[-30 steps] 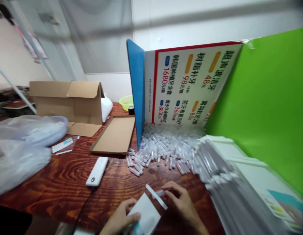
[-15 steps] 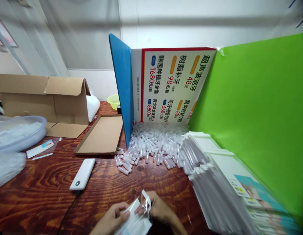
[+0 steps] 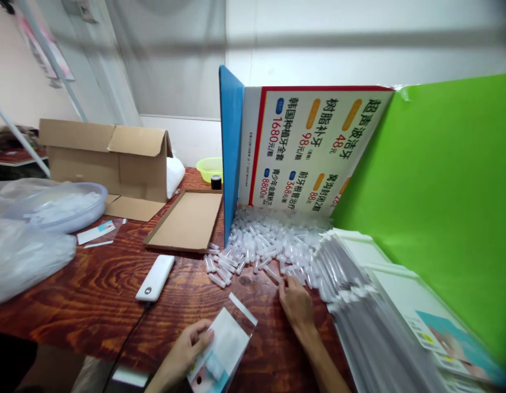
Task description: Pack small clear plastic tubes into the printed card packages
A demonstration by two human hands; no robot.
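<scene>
Inspected a wooden table [image 3: 84, 295] set before a pale wall [image 3: 318, 68]. Found a red-edged printed board [image 3: 305, 147] upright at the far middle, between a blue panel [image 3: 231, 142] on its left and a green panel [image 3: 441, 174] on its right. Noted a pile of clear tubes [image 3: 277, 245] at the foot of the board, with several loose at its near left edge. Observed the left hand [image 3: 191, 344] in the near middle, with thumb and fingers clamped on a clear packet [image 3: 232, 338] containing a printed card; recorded pale shapes by the print, too indistinct to name. Found the right hand [image 3: 297, 303] well apart from the left, with fingertips drawn together at the near edge of the pile, at one tube [image 3: 272, 273]; could not tell whether gripped. Logged stacked packets [image 3: 379, 322] on the right, beside the pile. Recorded on the left a white device [image 3: 155, 278] with a cable [image 3: 128, 338], a shallow cardboard tray [image 3: 185, 221], an opened carton [image 3: 138, 174] and, farther left, a filled basin [image 3: 100, 197] among plastic bags [image 3: 27, 262].
</scene>
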